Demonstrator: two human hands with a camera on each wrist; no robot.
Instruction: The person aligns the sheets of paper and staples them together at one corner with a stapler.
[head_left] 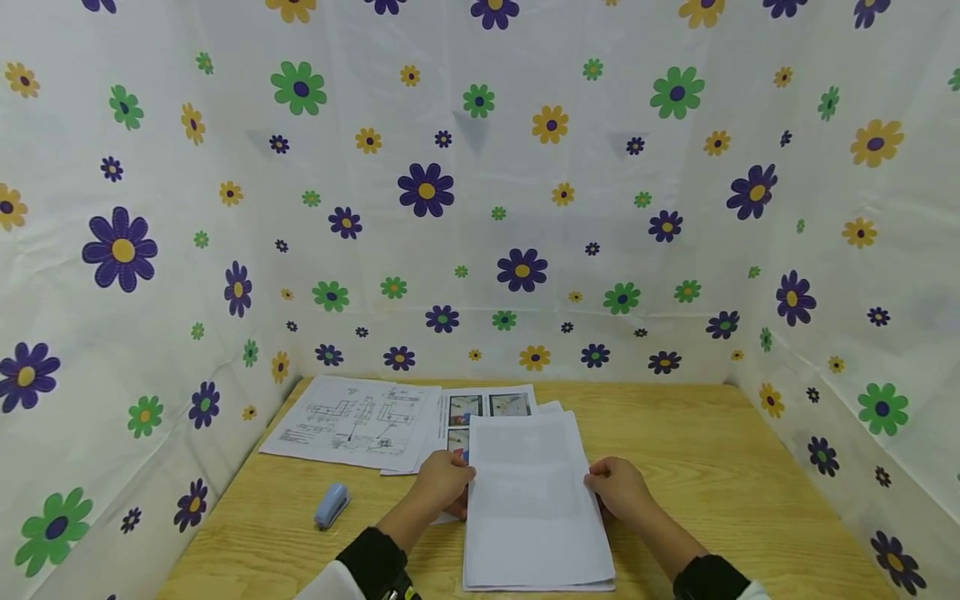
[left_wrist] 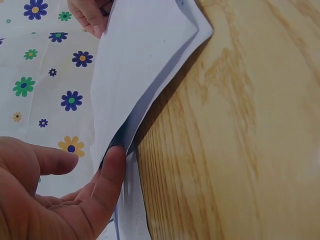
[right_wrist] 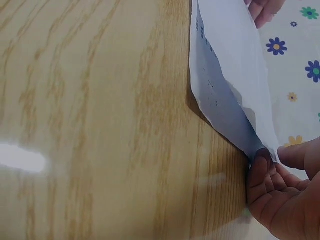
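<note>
A stack of white paper sheets [head_left: 527, 508] lies upright in front of me in the head view, its top sheet blank. My left hand [head_left: 442, 485] grips its left edge, thumb above and fingers tucked beneath. On the opposite edge, my right hand [head_left: 621, 492] holds the paper the same way. In the right wrist view, curled fingers [right_wrist: 262, 175] sit under the lifted edge, and print shows on a sheet's underside. The sheets' edge also bows up from the table in the left wrist view, over the left fingertips [left_wrist: 114, 162].
Behind and left of the stack lie sheets with line drawings [head_left: 352, 421] and a page with colour photos [head_left: 491, 396], partly covered. A small light-blue stapler [head_left: 332, 505] rests on the wooden table [head_left: 675, 433] at left. Flower-printed curtains [head_left: 480, 233] enclose the table's back and sides.
</note>
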